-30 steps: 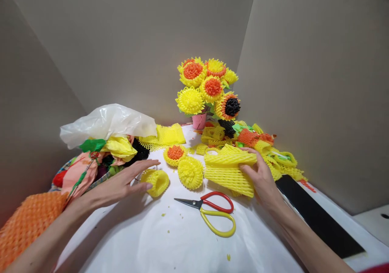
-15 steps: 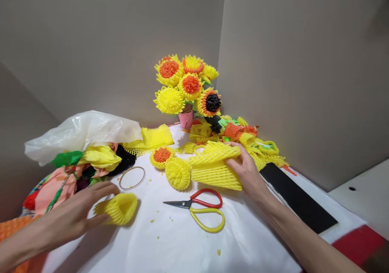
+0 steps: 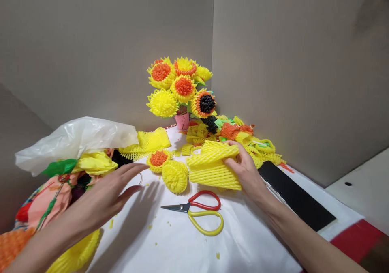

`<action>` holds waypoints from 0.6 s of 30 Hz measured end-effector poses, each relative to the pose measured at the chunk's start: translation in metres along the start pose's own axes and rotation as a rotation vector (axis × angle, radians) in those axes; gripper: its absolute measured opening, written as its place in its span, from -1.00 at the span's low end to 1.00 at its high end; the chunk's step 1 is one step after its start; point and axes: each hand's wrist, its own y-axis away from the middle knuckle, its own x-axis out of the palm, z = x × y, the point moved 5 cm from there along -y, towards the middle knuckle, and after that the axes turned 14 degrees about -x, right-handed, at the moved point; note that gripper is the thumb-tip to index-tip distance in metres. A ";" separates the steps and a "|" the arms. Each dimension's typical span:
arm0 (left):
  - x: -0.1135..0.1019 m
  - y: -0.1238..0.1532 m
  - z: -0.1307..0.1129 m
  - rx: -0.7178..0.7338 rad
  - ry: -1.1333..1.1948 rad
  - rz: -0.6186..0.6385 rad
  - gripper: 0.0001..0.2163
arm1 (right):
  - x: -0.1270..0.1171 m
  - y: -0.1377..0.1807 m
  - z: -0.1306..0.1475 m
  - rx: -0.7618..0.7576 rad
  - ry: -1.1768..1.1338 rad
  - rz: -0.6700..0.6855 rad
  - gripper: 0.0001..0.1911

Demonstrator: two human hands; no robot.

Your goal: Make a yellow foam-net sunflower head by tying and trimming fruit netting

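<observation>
My right hand [image 3: 246,169] grips the right edge of a stack of yellow foam net sleeves [image 3: 211,165] lying on the white table cover [image 3: 182,240]. My left hand [image 3: 109,192] hovers over the table with its fingers stretched out and holds nothing. A yellow foam piece [image 3: 75,254] lies under my left forearm at the table's near left edge. Just beyond the left fingertips a thin ring [image 3: 140,178] is partly hidden. A yellow foam flower head [image 3: 174,177] and one with an orange centre [image 3: 158,159] lie between my hands. Scissors with red and yellow handles [image 3: 197,212] lie in front.
A bouquet of foam sunflowers [image 3: 179,88] in a pink pot [image 3: 182,121] stands in the corner. Foam scraps [image 3: 243,137] pile up at the right wall. A black slab [image 3: 294,198] lies at the right. A plastic bag [image 3: 75,139] covers colourful material at the left.
My left hand let go of the yellow foam piece near the table's left edge and reached forward toward the ring. My right hand kept its grip on the sleeves. The view shifted right.
</observation>
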 end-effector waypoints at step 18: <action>0.044 -0.009 -0.096 0.160 -0.203 -0.108 -0.30 | -0.001 0.000 -0.003 -0.027 0.028 0.018 -0.58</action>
